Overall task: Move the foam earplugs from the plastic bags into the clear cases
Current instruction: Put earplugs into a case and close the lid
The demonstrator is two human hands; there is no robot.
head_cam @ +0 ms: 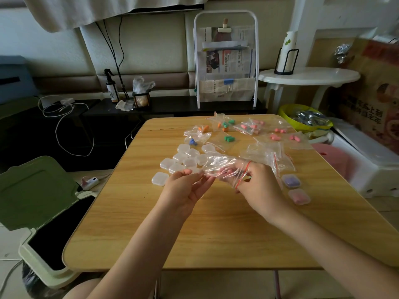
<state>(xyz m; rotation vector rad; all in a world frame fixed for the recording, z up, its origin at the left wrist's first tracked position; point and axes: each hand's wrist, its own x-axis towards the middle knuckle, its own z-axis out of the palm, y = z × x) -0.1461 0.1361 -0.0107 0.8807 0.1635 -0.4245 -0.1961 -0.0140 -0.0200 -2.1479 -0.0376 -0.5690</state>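
Both hands hold one clear zip bag (224, 167) above the wooden table (194, 234): the left hand (187, 186) pinches its left end, the right hand (259, 186) grips the red-striped mouth. Pink earplugs seem to be inside. She looks to be opening it; next, tip them into an empty clear case (160, 178) near left.

**Colours on the table**

The table (216, 223) is light wood-grain yellow. The bags (224, 167) are clear with a thin red stripe along the seal. Earplugs inside other bags are orange (204, 127), green (229, 138), blue (192, 142) and pink (275, 137). The empty cases (166, 163) are milky clear; one filled case (291, 180) shows purple, another (299, 196) pink. The bin lid (36, 190) is sage green.
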